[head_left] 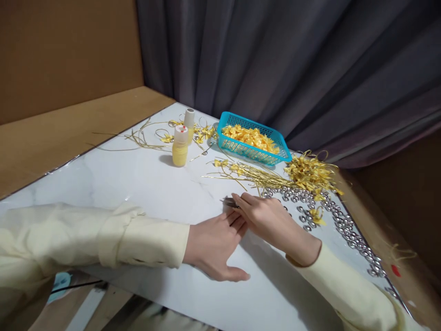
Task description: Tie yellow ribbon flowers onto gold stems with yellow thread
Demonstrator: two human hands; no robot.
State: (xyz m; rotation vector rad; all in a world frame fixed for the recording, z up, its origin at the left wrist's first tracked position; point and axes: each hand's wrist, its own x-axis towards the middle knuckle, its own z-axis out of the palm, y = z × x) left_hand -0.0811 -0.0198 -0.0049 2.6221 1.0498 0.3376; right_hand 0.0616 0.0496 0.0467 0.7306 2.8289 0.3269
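Note:
My left hand (217,246) lies flat on the white table, back up, thumb stretched out and fingers reaching forward. Part of its fingers is hidden beneath my right hand (263,214). That right hand is closed around a small dark metal tool (230,202) with a narrow tip; its kind is mostly covered by the fingers. Just past the right hand lies a bundle of gold cords (263,176). Small silver rings (306,195) are scattered beside the right hand, with a yellow ribbon bow (317,215) among them.
A blue basket (253,122) of yellow ribbon bows (250,138) stands at the back. Two yellow glue-like bottles (179,154) stand to its left, near loose gold cords (138,138). A heap of gold-corded bows (310,172) sits at right. A grey curtain (258,59) hangs behind.

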